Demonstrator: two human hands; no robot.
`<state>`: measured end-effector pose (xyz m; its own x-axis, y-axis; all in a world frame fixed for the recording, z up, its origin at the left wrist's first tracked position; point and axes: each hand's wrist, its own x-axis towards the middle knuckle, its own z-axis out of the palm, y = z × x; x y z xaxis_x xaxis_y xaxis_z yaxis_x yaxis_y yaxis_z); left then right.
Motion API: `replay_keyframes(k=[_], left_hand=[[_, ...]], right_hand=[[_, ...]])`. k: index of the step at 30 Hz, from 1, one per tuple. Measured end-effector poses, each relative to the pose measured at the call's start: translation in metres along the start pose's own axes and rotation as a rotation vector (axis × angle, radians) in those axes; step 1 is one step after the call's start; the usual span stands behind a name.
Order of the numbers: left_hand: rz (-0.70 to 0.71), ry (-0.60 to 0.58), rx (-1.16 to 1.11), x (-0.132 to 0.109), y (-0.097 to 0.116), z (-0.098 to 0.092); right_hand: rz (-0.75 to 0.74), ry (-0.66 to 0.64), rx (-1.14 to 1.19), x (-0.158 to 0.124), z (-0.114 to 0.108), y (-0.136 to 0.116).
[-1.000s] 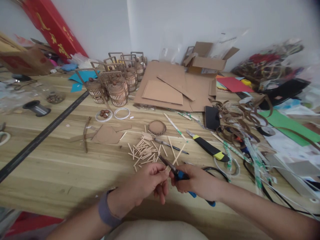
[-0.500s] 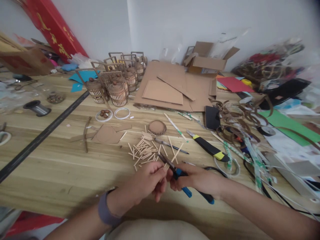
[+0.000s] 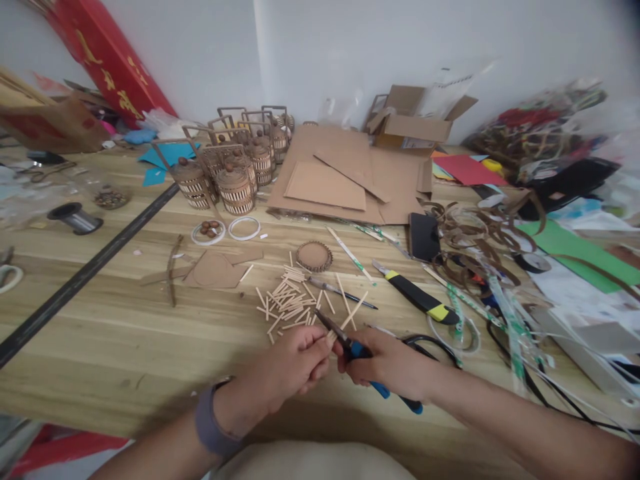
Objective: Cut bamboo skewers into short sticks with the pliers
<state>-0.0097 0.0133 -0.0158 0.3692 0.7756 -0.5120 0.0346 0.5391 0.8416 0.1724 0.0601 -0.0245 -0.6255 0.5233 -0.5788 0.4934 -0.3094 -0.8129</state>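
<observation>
My left hand (image 3: 304, 360), with a band on its wrist, pinches thin wooden sticks (image 3: 354, 310) whose ends point up and to the right. Fingers of my right hand (image 3: 383, 363) are wrapped round the blue and black handles of pliers (image 3: 357, 350). The dark jaws of the pliers lie against the sticks, beside my left fingertips. Just beyond both hands is a loose pile of short sticks (image 3: 287, 300). A round cardboard piece with a ridged rim (image 3: 315, 256) and a pen (image 3: 345, 293) lie behind the pile.
A yellow and black utility knife (image 3: 420, 297) lies right of the sticks, near tape rolls and curled brown strips (image 3: 470, 233). Small woven baskets (image 3: 235, 190) stand at the back left, next to stacked cardboard (image 3: 325, 187). A black phone (image 3: 424, 237) rests beyond the knife.
The plier handles have come closer together in my right hand and shifted slightly. My left fingers have curled in more, staying at the same place on the sticks.
</observation>
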Motion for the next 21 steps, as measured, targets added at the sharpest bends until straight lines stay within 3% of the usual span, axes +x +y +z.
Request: replay_keyframes(k=[7, 10, 12, 14, 17, 21], left_hand=[[0.082, 0.049, 0.020, -0.001, -0.001, -0.010], [0.108, 0.133, 0.099, -0.002, -0.003, -0.022], [0.104, 0.152, 0.182, -0.001, -0.004, -0.027], [0.093, 0.130, 0.275, 0.000, -0.005, -0.026], [0.107, 0.098, 0.413, 0.001, -0.004, -0.019], [0.232, 0.205, 0.702, 0.000, -0.005, -0.011]], right_hand=[[0.001, 0.040, -0.174, -0.012, -0.006, -0.014], [-0.025, 0.206, -0.388, -0.024, -0.014, -0.015], [-0.169, 0.436, -0.565, -0.028, -0.016, -0.014], [-0.419, 0.634, -0.707, -0.026, -0.014, -0.012], [-0.683, 0.691, -0.842, -0.015, -0.005, -0.010], [-0.580, 0.742, -0.987, 0.004, 0.007, -0.002]])
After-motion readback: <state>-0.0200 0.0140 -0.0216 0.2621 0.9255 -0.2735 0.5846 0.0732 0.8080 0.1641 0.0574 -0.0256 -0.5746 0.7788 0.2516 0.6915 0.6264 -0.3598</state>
